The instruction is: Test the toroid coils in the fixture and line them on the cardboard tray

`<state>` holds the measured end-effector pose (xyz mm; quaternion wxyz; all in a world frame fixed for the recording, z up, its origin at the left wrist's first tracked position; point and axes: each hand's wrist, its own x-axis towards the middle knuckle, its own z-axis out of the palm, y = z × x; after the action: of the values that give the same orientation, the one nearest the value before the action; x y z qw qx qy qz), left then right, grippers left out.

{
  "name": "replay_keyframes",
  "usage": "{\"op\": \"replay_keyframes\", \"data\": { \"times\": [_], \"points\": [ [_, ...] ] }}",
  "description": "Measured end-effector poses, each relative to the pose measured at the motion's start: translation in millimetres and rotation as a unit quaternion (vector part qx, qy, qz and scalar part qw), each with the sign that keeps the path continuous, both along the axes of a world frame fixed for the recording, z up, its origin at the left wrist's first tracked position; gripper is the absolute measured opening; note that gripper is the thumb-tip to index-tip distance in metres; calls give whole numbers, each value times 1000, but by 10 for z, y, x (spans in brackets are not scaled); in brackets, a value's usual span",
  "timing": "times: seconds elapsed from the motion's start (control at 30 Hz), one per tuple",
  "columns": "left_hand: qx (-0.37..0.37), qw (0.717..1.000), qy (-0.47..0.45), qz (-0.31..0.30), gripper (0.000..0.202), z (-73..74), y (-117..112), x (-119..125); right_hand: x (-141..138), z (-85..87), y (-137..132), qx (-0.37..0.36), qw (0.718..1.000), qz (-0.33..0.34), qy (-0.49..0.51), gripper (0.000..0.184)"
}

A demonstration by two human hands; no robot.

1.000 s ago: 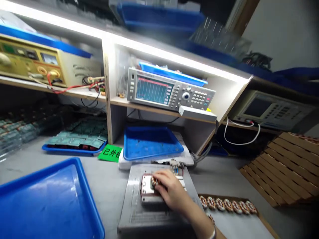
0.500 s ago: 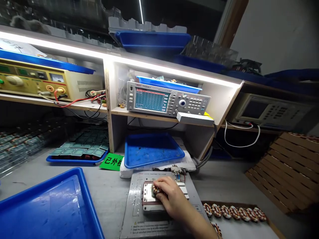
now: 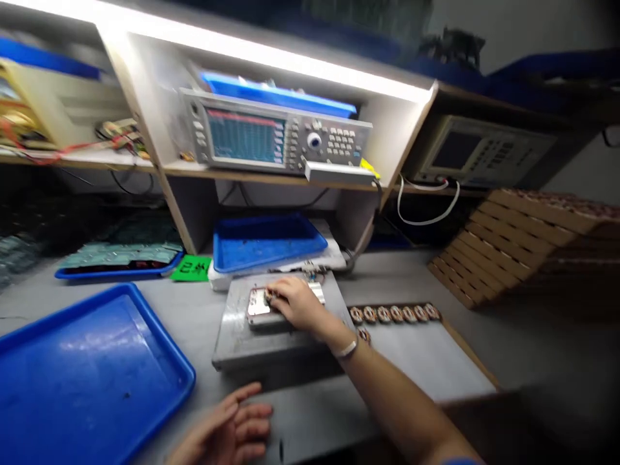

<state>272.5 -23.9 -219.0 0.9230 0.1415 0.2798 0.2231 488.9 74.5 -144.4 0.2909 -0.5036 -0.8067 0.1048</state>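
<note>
While the right hand (image 3: pixel 296 303) grips a wound toroidal coil (image 3: pixel 268 297), partly hidden by its fingers, on the metal contact block (image 3: pixel 256 303) of the test fixture (image 3: pixel 237 345), the left hand (image 3: pixel 227 423) lies open and spread, holding nothing. Uneven finger pressure could misseat the coil and spoil contact; the right wrist (image 3: pixel 346 350), just beside the row of toroidal coils (image 3: pixel 394 314), could knock them out of line

item: wound toroid coil (image 3: pixel 269 296) — small, blurred | place: on metal test fixture (image 3: pixel 256 316) | state: under right hand (image 3: pixel 296 303) — partly hidden
</note>
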Motion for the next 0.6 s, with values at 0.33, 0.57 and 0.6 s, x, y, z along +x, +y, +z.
{"op": "replay_keyframes", "data": {
  "times": [0.33,0.57,0.6],
  "points": [
    [-78,995,54,-27,55,-37,53,-13,1238,159,-1013,-12,975,-197,104,42],
    [-127,988,86,-20,54,-108,84,-29,1768,-274,-1481,-60,966,-249,24,32],
    [-132,988,84,-14,51,-126,85,-36,1775,-311,-1496,-64,967,-247,18,31]
  ]
}}
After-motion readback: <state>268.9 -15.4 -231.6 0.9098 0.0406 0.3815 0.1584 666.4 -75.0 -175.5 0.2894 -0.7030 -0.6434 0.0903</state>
